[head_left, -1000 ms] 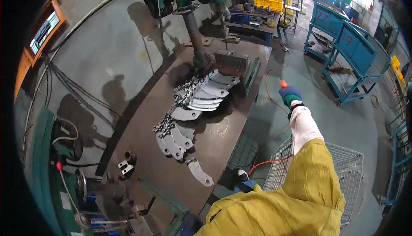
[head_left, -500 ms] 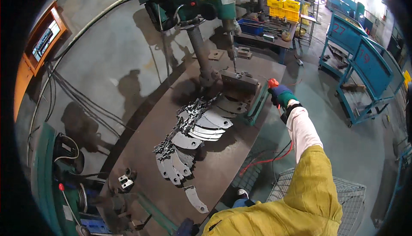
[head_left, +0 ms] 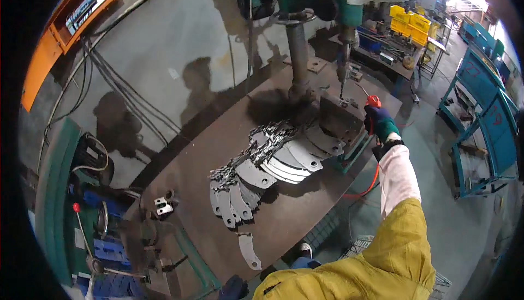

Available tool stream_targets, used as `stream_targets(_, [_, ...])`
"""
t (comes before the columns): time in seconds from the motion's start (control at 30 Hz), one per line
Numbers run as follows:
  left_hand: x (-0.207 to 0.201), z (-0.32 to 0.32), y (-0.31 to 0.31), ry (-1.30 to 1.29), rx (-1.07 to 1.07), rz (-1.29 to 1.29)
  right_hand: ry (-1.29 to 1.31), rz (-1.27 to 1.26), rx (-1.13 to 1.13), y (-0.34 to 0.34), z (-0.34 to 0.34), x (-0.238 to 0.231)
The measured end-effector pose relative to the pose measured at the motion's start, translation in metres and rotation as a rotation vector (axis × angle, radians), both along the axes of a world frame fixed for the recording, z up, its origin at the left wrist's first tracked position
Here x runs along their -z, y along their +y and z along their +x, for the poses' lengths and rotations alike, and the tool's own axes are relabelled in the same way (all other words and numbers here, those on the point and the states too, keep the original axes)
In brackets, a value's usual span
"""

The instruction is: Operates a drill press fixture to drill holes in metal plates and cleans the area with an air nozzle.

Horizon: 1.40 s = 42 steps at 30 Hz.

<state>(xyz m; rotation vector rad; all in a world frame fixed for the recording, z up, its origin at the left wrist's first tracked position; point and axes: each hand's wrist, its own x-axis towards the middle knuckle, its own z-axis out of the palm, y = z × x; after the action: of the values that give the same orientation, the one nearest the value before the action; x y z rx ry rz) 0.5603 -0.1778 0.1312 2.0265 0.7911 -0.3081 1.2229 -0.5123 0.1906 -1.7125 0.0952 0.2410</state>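
My right hand [head_left: 381, 123], in a dark glove with a green cuff, is closed around a red air blow gun [head_left: 373, 101]. Its thin nozzle points toward the fixture block [head_left: 339, 118] beneath the drill bit [head_left: 343, 88] of a green drill press [head_left: 352, 5]. A red hose [head_left: 367, 190] hangs below the hand. My left hand [head_left: 233, 288], in a dark glove, is at the lower edge by the table's near side; its fingers cannot be made out. Curved flat metal plates [head_left: 292, 161] with holes lie in overlapping rows on the table. One curved plate [head_left: 249, 252] lies apart, nearest me.
Metal shavings [head_left: 262, 144] are heaped along the plates on the brown table [head_left: 191, 191]. A second green machine [head_left: 60, 202] stands at the left. Blue carts [head_left: 480, 131] are on the right, and yellow bins [head_left: 410, 24] sit at the back. An orange box [head_left: 46, 63] hangs on the wall.
The whole view has shifted, so the table and drill press appear further right. My right hand has brought the air blow gun closer to the drill bit and fixture block.
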Motion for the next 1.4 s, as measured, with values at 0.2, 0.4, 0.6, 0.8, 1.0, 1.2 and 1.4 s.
stream_targets(0.2, [0.001, -0.027, -0.009, 0.058, 0.012, 0.038, -0.091, -0.648, -0.238, 0.025, -0.084, -0.010])
stream_targets(0.4, [-0.031, -0.015, -0.023, -0.119, 0.088, 0.237, -0.298, -0.841, -0.330, 0.044, -0.092, -0.008])
stream_targets(0.6, [0.048, -0.077, -0.004, -0.083, -0.024, 0.113, -0.224, -0.539, -0.501, 0.087, -0.126, -0.003])
stream_targets(0.8, [0.074, -0.115, 0.003, -0.071, 0.120, 0.312, -0.114, -0.487, -0.587, 0.113, -0.177, -0.028])
stream_targets(1.0, [0.048, -0.118, 0.014, -0.360, 0.274, 0.328, 0.055, -0.450, -1.034, 0.149, -0.371, -0.028])
stream_targets(1.2, [0.087, -0.174, 0.045, -0.082, -0.465, -0.550, 0.197, -0.291, -0.982, 0.101, -0.478, 0.042])
stream_targets(1.4, [0.036, -0.194, 0.041, -0.157, -0.597, -0.732, -0.128, 0.245, 0.433, -0.048, -0.484, 0.099])
